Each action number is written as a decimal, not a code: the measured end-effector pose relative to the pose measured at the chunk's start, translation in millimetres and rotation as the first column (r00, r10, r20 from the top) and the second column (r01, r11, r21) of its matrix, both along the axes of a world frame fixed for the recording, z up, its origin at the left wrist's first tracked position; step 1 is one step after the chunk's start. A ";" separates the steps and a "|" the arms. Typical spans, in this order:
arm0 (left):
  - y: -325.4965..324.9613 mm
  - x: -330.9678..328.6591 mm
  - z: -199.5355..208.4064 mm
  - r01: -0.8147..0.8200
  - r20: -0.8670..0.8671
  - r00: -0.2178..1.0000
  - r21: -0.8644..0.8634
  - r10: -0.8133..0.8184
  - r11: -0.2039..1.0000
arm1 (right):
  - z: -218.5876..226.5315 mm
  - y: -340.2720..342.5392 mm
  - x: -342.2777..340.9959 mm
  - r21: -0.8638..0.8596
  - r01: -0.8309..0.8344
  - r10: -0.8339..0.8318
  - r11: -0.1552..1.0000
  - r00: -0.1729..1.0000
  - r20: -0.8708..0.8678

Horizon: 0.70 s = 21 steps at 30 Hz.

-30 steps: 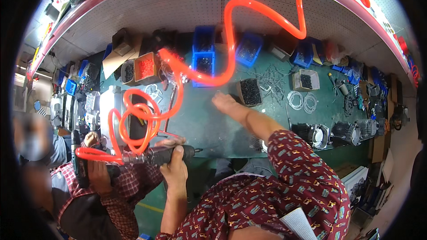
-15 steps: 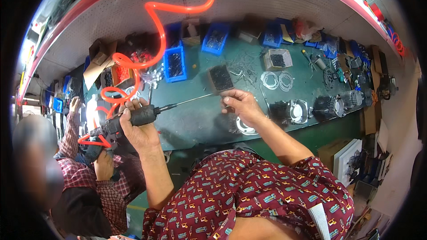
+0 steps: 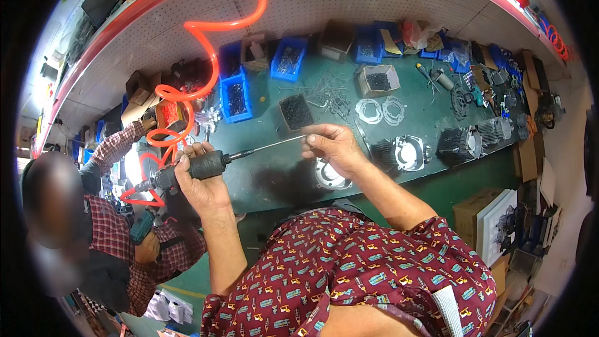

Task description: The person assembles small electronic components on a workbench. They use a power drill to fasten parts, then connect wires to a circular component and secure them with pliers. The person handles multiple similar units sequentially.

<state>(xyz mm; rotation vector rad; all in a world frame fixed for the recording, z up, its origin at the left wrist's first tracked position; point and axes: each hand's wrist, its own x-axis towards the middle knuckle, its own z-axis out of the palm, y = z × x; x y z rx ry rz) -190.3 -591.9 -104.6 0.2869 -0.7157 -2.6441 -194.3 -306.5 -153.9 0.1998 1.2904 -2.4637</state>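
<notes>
My left hand (image 3: 204, 195) is wrapped round a black air screwdriver (image 3: 207, 165), held level above the bench. Its long thin bit (image 3: 274, 145) points right, toward my right hand (image 3: 337, 150). There the fingers are pinched at the bit's tip; whatever small piece they hold is hidden. Just beyond the tip stands an open box (image 3: 296, 112) full of small dark parts, probably screws. Beneath my right hand lies a finned metal cylinder (image 3: 331, 175), partly covered by it. Two more finned cylinders, one pale-faced (image 3: 409, 153) and one dark (image 3: 460, 143), sit to the right.
A red coiled air hose (image 3: 215, 56) hangs over the bench's left side. Blue bins (image 3: 235, 97) and a carton of small parts (image 3: 379, 81) line the back. Ring gaskets (image 3: 380, 111) lie mid-bench. At left, a co-worker in a checked sleeve (image 3: 115, 146) holds a green drill (image 3: 142, 227).
The bench has shifted a little in view. My hands stay together at the bit, its tip now nearer my right fingers. The co-worker's raised arm has reached toward the box of orange parts.
</notes>
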 end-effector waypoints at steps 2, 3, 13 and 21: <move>2.5 2.5 0.6 -0.020 0.026 0.999 -0.002 0.020 1.000 | 5.7 5.2 -1.0 0.032 -0.034 0.035 0.999 0.999 -0.026; 3.2 3.5 0.8 -0.031 0.039 0.999 -0.003 0.031 1.000 | 8.2 9.9 -2.1 0.127 -0.079 0.091 0.989 0.991 -0.097; -14.8 22.2 -23.7 -0.086 0.125 0.990 0.186 0.063 0.979 | 12.0 5.4 -18.5 0.080 -0.320 0.315 0.944 0.946 0.069; -49.2 27.3 -40.2 -0.165 0.183 0.978 0.357 0.104 0.920 | -71.7 -42.2 -102.2 0.726 -0.270 0.612 0.632 0.749 -0.254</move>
